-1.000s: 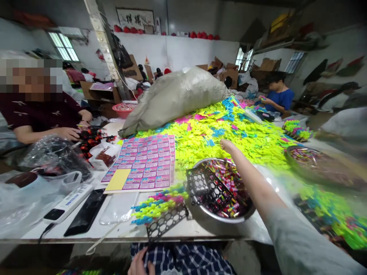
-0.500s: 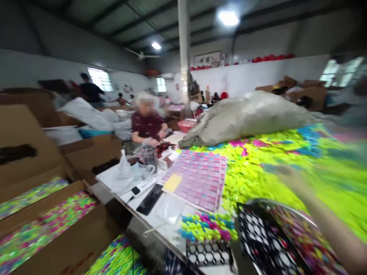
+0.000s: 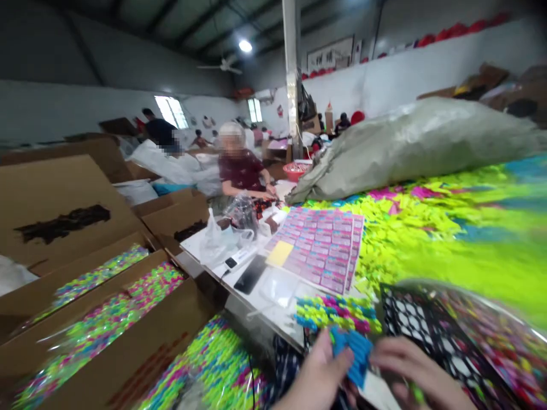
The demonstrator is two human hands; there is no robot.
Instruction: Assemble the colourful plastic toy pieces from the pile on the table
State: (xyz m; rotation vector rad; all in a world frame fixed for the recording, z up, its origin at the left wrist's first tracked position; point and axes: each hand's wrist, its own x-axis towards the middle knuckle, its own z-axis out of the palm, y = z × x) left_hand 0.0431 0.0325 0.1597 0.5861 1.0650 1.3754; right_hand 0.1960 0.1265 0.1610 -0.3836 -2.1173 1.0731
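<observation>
My left hand and my right hand meet at the bottom of the view, both blurred. Between them is a small blue plastic piece. My left thumb lies over it and my right fingertips touch its right edge. Just beyond the hands lies a row of green, pink and blue plastic pieces on the table edge. A black honeycomb grid leans on a metal bowl full of small colourful pieces, right of my hands.
A sheet of pink stickers, a phone and a power strip lie on the table. Behind are a neon-green heap and a grey sack. Open cardboard boxes of colourful pieces stand left. A person in dark red works opposite.
The view has swung left and up. My right arm has come back from the green heap, and both hands now meet low in front on a blue piece.
</observation>
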